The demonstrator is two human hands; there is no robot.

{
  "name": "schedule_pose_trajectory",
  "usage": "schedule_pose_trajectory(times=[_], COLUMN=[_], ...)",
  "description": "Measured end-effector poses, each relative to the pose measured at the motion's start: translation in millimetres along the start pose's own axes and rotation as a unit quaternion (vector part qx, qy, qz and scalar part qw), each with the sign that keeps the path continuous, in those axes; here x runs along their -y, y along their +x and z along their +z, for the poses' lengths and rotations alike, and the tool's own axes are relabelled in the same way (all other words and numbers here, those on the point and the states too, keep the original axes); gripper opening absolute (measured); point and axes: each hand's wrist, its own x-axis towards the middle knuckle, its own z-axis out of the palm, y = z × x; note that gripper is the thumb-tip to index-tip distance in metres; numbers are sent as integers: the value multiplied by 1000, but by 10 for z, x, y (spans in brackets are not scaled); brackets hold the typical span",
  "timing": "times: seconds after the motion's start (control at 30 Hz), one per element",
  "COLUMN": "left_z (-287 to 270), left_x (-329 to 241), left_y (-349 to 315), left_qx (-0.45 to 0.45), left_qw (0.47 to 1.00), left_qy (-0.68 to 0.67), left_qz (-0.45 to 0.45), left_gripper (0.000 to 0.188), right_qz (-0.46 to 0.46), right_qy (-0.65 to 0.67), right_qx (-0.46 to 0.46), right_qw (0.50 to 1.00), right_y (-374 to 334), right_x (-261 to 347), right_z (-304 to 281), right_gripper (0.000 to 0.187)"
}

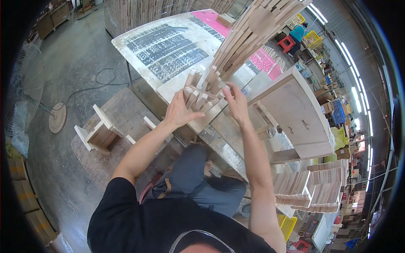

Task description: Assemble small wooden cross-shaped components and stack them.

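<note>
In the head view, tall wooden strips (234,52) block one o'clock, just beyond the stick bundle (204,96) on the bench (165,87). A pale panel (306,111) stands toward three; a wooden assembly (105,133) sits low at eight. The sticks' pale ends point up, long axes roughly seven-to-one. Both hands (179,111) (237,103) curve around the bundle; how firmly they grip, I cannot tell.

wooden sticks (204,97), bunched, pale-ended, variously tilted
</note>
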Motion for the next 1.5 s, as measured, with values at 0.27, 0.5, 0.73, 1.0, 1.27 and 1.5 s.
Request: schedule_pose_trajectory(times=[0.27, 0.5, 0.73, 1.0, 1.27, 1.5], left_z=[79, 277, 479, 86, -550, -508], left_x=[63, 219, 235, 1046, 1269, 1911], left_y=[61, 16, 144, 81, -1170, -1738], left_qx=[-4, -73, 15, -38, 205, 129], left_qw=[999, 997, 1000, 996, 866, 886], left_qy=[13, 8, 17, 44, 436, 433], left_qz=[-40, 6, -8, 64, -134, -104], left_gripper=[91, 73, 68, 82, 66, 44], right_qz=[67, 68, 6, -87, 359, 339], right_qy=[-93, -15, -40, -279, -265, -295], right_qx=[-47, -85, -125, -114, -95, 115], right_qw=[992, 994, 991, 949, 890, 886], right_y=[121, 25, -635, -3086, -4412, -3875], right_x=[-18, -427, 111, 407, -128, -406], right_z=[123, 283, -108, -2293, -4571, -4877], right_gripper=[47, 56, 47, 21, 41, 22])
